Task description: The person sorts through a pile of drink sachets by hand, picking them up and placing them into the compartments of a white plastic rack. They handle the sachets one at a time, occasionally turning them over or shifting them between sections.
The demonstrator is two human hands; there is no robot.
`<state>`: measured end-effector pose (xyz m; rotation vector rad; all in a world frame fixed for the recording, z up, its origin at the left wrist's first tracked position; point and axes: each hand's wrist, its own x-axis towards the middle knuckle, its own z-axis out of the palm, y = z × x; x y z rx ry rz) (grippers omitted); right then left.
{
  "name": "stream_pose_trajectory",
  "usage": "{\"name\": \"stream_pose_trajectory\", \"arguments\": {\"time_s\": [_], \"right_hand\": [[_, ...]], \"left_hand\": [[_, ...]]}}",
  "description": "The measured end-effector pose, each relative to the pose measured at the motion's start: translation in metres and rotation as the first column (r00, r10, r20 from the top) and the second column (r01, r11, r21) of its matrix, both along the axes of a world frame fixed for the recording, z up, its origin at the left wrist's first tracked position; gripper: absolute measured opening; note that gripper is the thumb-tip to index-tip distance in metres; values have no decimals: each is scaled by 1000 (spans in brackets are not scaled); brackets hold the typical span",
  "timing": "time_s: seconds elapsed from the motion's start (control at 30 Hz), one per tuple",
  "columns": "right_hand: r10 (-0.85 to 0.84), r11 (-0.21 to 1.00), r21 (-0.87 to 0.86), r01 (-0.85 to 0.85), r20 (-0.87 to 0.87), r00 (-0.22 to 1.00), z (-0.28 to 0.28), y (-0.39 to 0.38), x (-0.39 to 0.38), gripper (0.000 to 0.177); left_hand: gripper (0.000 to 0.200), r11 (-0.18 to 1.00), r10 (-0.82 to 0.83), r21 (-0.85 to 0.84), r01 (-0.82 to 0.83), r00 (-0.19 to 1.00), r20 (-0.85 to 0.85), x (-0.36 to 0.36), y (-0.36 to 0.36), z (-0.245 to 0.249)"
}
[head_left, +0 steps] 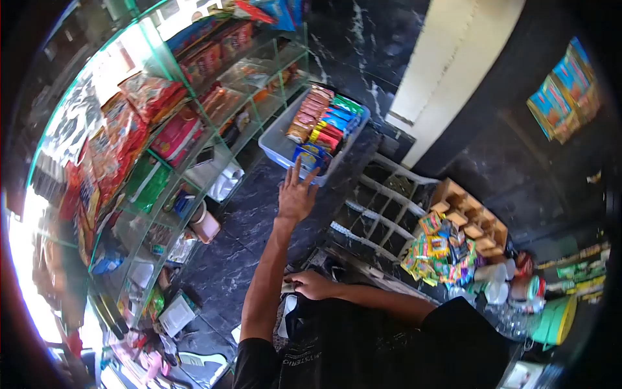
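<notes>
My left hand (298, 198) reaches forward with its fingers apart, and the fingertips overlap the near edge of a clear plastic bin (275, 144). Just beyond them, inside the bin, lies a dark blue packet (311, 155). Rows of brown-red packets (312, 111) fill the far left part of the bin, with blue packets (339, 118) and green ones beside them. Close to my body, my right hand (311, 285) is closed, fingers curled in; I cannot tell what it holds. Dark and white cloth or items show just below it.
A glass shelf case (256, 120) full of snack bags runs along the left. The bin stands on a dark marbled counter (249, 214). To the right are a wooden compartment rack (476, 217), a pile of colourful sachets (440, 249) and several jars (495, 292). Packets hang on the far-right wall.
</notes>
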<state>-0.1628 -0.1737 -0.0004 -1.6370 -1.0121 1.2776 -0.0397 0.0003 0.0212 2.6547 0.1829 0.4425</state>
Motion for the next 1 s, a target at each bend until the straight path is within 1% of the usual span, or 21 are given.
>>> {"name": "stream_pose_trajectory", "arguments": {"time_s": [0.1, 0.13, 0.17, 0.2, 0.23, 0.3, 0.37, 0.43, 0.5, 0.57, 0.6, 0.63, 0.67, 0.7, 0.73, 0.77, 0.8, 0.83, 0.9, 0.97, 1.0], "right_hand": [[-170, 984, 43, 175, -93, 981, -33, -12, -8, 40], [-143, 989, 11, 147, -184, 972, -10, -17, 0, 39], [-173, 984, -1, 176, -190, 966, -22, -25, -3, 39], [-310, 948, -3, 319, -236, 921, -42, -33, -3, 38], [-439, 891, -8, 454, -277, 855, -45, -40, -2, 37], [-517, 846, -44, 531, -306, 800, -46, -62, 7, 33], [-698, 680, -163, 715, -444, 562, -44, -83, 11, 33], [-841, 474, -191, 859, -386, 379, -44, -94, 13, 30], [-868, 423, -114, 899, -337, 366, -50, -99, 19, 30], [-888, 399, -70, 914, -277, 366, -45, -92, 30, 30], [-906, 382, -28, 924, -209, 368, -40, -87, 37, 30], [-902, 386, -21, 922, -221, 372, -35, -81, 45, 30], [-863, 397, -32, 917, -353, 362, -28, -75, 54, 31], [-808, 412, -42, 910, -478, 343, -20, -69, 61, 31], [-780, 382, 148, 912, -478, 404, -5, -57, 69, 30], [-774, 382, 155, 911, -486, 407, 8, -56, 70, 30], [-785, 375, 134, 917, -481, 391, 19, -58, 69, 28], [-795, 370, 115, 922, -473, 379, 25, -59, 71, 27], [-834, 324, 176, 929, -410, 369, 10, -65, 72, 27], [-853, 508, 67, 859, -96, 512, 2, -90, 73, 32], [-845, 527, 56, 848, -76, 530, 2, -104, 71, 39]], "left_hand": [[50, 1000, 13, -10, -12, 999, 52, -3, -3, -2], [46, 999, 35, 1, -35, 996, 87, 1, 1, -5], [43, 998, 57, 9, -58, 991, 121, 6, 1, -8], [30, 995, 102, -20, -100, 960, 261, 11, -5, -7], [30, 997, 79, -29, -74, 963, 257, 15, -6, -11], [24, 993, 114, -50, -104, 949, 295, 24, -2, -18], [24, 993, 105, -76, -85, 941, 323, 27, -7, -21], [26, 991, 120, -101, -88, 922, 369, 27, -10, -21], [30, 990, 95, -126, -58, 946, 310, 21, -12, -17], [36, 996, 31, -90, 13, 886, 462, 14, -11, -12], [37, 982, 62, -188, 21, 902, 427, 3, -17, -6], [40, 958, 95, -285, 23, 915, 392, -9, -21, -2], [40, 953, 136, -301, -35, 936, 323, -23, -29, 1], [39, 720, 209, -692, -46, 966, 153, -49, -53, 16], [39, 350, 200, -932, -94, 979, -24, -73, -77, 33], [39, 373, 174, -923, -95, 984, -32, -83, -84, 20], [36, 244, 90, -961, -128, 990, -109, -97, -99, 37], [28, 204, -8, -971, -123, 992, -127, -106, -105, 32], [24, 250, -2, -968, -13, 1000, -14, -115, -116, 7], [24, 260, -54, -964, -49, 996, -66, -126, -118, -11], [24, 263, -120, -961, -87, 985, -122, -130, -122, -17]]}}
